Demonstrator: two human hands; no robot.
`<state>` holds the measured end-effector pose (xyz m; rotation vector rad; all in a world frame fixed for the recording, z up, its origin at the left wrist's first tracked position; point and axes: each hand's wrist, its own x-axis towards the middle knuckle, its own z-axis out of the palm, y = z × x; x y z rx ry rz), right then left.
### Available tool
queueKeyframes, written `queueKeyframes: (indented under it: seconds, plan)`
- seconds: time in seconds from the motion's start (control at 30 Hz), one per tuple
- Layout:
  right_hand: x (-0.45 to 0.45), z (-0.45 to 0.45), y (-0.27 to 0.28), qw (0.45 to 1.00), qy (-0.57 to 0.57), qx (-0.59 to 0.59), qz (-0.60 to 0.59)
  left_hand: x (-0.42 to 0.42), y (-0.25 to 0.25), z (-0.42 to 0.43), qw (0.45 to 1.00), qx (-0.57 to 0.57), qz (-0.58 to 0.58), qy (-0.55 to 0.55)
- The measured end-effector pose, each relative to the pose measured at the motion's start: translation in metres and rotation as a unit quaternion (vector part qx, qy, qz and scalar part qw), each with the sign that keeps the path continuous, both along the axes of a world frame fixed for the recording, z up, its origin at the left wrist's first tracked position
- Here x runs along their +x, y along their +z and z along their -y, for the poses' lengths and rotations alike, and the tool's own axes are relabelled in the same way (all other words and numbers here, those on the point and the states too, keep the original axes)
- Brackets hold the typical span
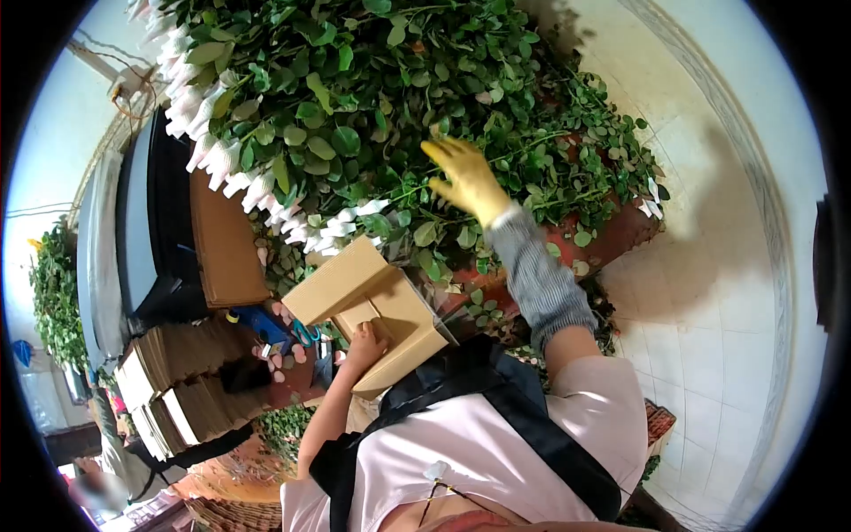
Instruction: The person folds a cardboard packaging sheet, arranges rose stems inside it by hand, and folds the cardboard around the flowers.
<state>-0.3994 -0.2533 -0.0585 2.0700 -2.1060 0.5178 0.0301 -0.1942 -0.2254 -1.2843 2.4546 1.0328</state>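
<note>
My left hand (365, 347), bare, has its fingers curled on the inner face of a folded cardboard piece (328, 285) in front of my chest. Over the leafy stems my right hand (468, 177) wears a yellow glove under a grey knit sleeve. Its thumb and fingers are spread, and nothing shows between them. A large heap of green rose stems (381, 97) fills the top middle. White-wrapped flower heads (217, 160) line its left edge, and a few more lie just above the cardboard.
Stacked flat cardboard (182, 377) lies at the left, below a dark-edged box (142, 222). Near it are a blue tool (266, 328), scissors with blue handles (306, 334) and scattered petals. Another person (124, 465) is at the lower left. Tiled floor (700, 328) extends on the right.
</note>
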Motion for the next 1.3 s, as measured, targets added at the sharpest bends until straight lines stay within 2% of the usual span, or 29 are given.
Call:
queueKeyframes:
  seconds: [0.07, 0.1, 0.13, 0.2, 0.23, 0.27, 0.33, 0.4, 0.47, 0.53, 0.6, 0.7, 0.8, 0.83, 0.87, 0.9, 1.0, 1.1, 1.17, 1.23, 1.27, 1.3]
  plan:
    - [-0.022, 0.016, -0.044, 0.994, 0.001, 0.107, 0.018, 0.001, 0.001, 0.001, 1.0, 0.006, 0.004, -0.009]
    - [-0.01, 0.011, -0.034, 0.949, -0.025, 0.313, -0.017, 0.004, -0.002, -0.001, 1.0, -0.004, -0.017, 0.009]
    - [-0.018, 0.009, -0.108, 0.967, 0.018, 0.235, -0.092, 0.004, 0.001, 0.0, 1.0, -0.006, -0.015, 0.009]
    - [0.008, -0.006, -0.105, 0.961, 0.003, 0.255, -0.108, 0.0, 0.007, -0.002, 1.0, -0.004, -0.005, 0.014]
    - [0.01, -0.014, -0.112, 0.987, -0.009, 0.138, -0.081, 0.003, -0.001, -0.004, 0.999, -0.022, -0.024, 0.01]
    - [0.007, -0.02, -0.114, 0.985, -0.009, 0.148, -0.083, 0.004, -0.006, -0.007, 0.999, -0.028, -0.036, 0.029]
    - [0.001, -0.016, -0.093, 0.985, 0.005, 0.171, -0.01, -0.006, 0.016, -0.004, 0.999, 0.015, -0.003, 0.05]
    - [-0.011, -0.002, -0.078, 0.99, 0.027, 0.138, -0.02, 0.0, 0.001, -0.002, 0.999, -0.008, -0.014, 0.033]
    - [-0.019, 0.012, -0.038, 0.996, -0.012, 0.061, -0.068, 0.004, -0.001, -0.003, 0.999, 0.0, -0.014, 0.037]
    - [-0.023, 0.006, 0.035, 0.993, -0.097, -0.024, -0.066, 0.01, -0.006, -0.007, 0.999, -0.014, -0.032, 0.036]
    - [-0.046, 0.003, 0.055, 0.974, -0.091, -0.187, -0.091, 0.004, 0.002, -0.004, 0.999, 0.006, -0.02, 0.035]
    - [-0.061, 0.006, 0.037, 0.984, -0.102, -0.114, -0.087, 0.006, -0.005, -0.002, 0.999, -0.006, -0.019, 0.025]
    - [-0.052, 0.019, -0.034, 0.99, -0.105, -0.04, -0.09, 0.01, -0.009, -0.001, 0.999, -0.01, -0.025, 0.025]
    - [-0.044, 0.021, -0.073, 0.972, -0.147, 0.179, -0.029, 0.009, -0.011, -0.002, 0.999, -0.005, -0.029, 0.03]
    - [-0.056, 0.038, -0.18, 0.975, -0.157, 0.151, 0.047, 0.008, -0.009, -0.004, 0.999, -0.005, -0.029, 0.031]
    - [-0.035, 0.009, -0.178, 0.991, -0.085, 0.068, -0.075, 0.008, -0.005, -0.005, 0.999, -0.001, -0.021, 0.034]
    - [-0.018, 0.02, -0.084, 0.934, -0.114, 0.337, 0.015, 0.005, -0.008, 0.001, 0.999, -0.004, -0.018, 0.026]
    - [-0.028, 0.018, -0.057, 0.955, -0.06, 0.276, 0.086, 0.008, -0.005, 0.0, 1.0, -0.005, -0.023, 0.016]
    - [-0.03, 0.027, -0.05, 0.978, -0.029, 0.121, 0.166, 0.007, -0.004, 0.0, 0.999, -0.007, -0.034, 0.021]
    - [-0.024, 0.043, -0.029, 0.978, -0.008, -0.005, 0.208, 0.001, 0.008, 0.0, 0.999, -0.001, -0.029, 0.031]
    - [-0.026, 0.055, -0.039, 0.993, -0.041, -0.031, 0.108, -0.001, 0.014, 0.0, 0.999, 0.008, -0.024, 0.038]
    - [-0.035, 0.071, -0.075, 0.995, -0.076, 0.034, 0.049, 0.003, 0.004, 0.0, 0.999, -0.019, -0.03, 0.021]
